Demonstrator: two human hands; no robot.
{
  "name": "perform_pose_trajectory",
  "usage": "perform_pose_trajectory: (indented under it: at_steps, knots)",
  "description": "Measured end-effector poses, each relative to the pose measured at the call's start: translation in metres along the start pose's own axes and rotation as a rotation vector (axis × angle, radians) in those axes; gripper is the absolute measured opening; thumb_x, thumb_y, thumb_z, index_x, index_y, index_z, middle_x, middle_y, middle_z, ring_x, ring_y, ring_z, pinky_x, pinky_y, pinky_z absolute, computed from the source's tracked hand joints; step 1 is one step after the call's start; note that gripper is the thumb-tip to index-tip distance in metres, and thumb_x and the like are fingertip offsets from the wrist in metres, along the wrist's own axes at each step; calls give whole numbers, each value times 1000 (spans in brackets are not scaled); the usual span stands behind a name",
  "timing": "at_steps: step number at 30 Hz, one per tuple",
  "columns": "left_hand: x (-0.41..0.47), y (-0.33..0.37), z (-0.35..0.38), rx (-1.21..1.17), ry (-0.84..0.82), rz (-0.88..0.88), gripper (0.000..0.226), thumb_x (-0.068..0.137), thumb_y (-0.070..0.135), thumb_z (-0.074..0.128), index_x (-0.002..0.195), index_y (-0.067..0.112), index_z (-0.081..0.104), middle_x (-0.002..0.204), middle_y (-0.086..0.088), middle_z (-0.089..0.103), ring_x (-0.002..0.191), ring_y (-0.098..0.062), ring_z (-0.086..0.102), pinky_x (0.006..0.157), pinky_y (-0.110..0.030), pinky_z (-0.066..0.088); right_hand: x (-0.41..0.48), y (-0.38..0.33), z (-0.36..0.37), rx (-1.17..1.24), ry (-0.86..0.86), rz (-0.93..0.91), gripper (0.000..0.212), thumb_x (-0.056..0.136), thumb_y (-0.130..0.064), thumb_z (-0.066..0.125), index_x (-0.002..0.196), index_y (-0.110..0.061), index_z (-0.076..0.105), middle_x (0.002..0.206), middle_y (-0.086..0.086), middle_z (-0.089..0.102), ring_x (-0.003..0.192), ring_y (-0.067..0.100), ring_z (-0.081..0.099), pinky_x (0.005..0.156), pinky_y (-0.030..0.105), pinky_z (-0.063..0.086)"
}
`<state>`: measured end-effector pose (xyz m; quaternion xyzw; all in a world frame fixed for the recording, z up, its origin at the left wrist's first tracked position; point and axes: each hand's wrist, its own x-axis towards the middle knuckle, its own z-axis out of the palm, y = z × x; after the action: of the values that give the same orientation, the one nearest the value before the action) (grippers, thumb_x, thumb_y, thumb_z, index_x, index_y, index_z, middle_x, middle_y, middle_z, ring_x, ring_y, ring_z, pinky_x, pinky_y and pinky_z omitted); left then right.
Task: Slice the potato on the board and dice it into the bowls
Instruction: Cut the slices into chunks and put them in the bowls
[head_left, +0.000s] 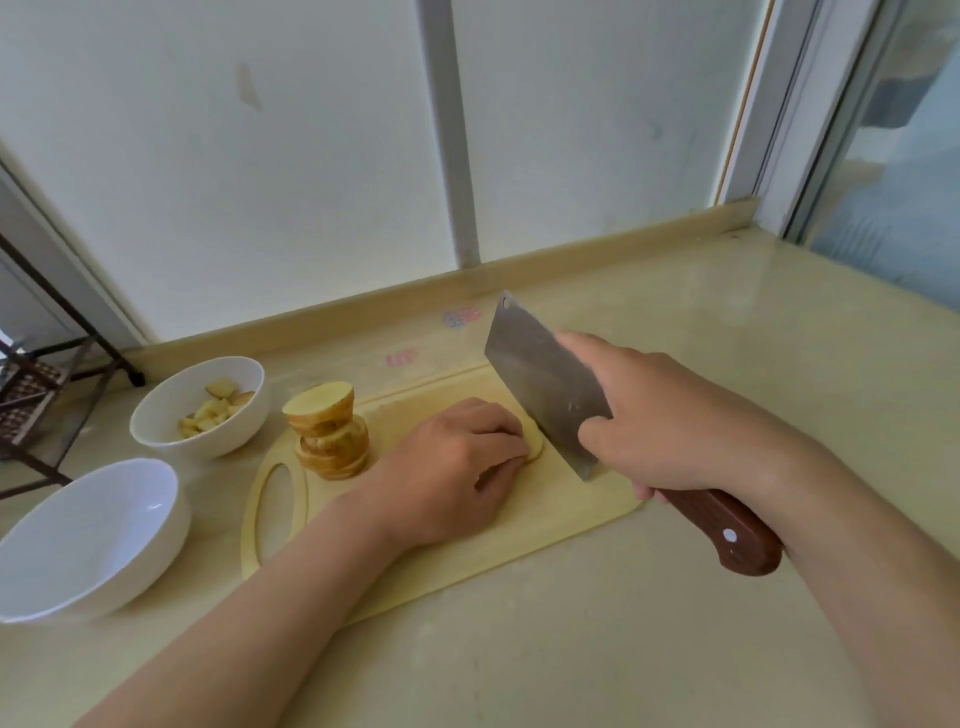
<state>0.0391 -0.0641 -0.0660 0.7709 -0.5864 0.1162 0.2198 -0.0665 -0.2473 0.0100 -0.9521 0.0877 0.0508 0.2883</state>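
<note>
cleaver at potato slice, left hand holding

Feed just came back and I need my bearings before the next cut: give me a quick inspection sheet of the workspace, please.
Surface: beige countertop, with the cutting board lying on it.
Job's things: stack of potato slices on the board's left end; one potato slice flat under the left hand; far bowl holds diced potato; near bowl shows nothing in it.
Clutter: small stickers on the counter behind the board.
Hands: left hand curls over the potato slice; right hand grips the cleaver, forefinger along the blade, blade beside the slice.
Cables: nothing seen.
Surroundings: frosted panels behind; metal rack at left.
</note>
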Motion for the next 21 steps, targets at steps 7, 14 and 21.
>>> perform_pose_trajectory:
  at_steps: [7, 14, 21]
  knots:
    - [-2, -3, 3, 3, 1, 4, 18, 94, 16, 57, 98, 9, 74, 101, -4, 66, 89, -23, 60, 76, -37, 51, -12, -11, 3, -61, 39, 26, 88, 90, -11, 47, 160, -51, 11, 94, -3, 62, 52, 14, 70, 57, 38, 64]
    - [-2, -6, 6, -18, -19, -7, 19, 94, 18, 53, 101, 11, 69, 102, -5, 61, 90, -24, 55, 76, -40, 49, -18, -23, 4, -152, 22, 22, 89, 93, -12, 48, 160, -53, 6, 89, 0, 64, 53, 17, 70, 55, 39, 63]
    - [-2, -7, 6, -31, -18, -19, 18, 93, 17, 54, 100, 11, 69, 100, -5, 60, 89, -23, 54, 77, -39, 48, -22, -32, 1, -284, -23, 14, 86, 98, -12, 42, 162, -49, -3, 86, 1, 62, 54, 16, 68, 54, 33, 62]
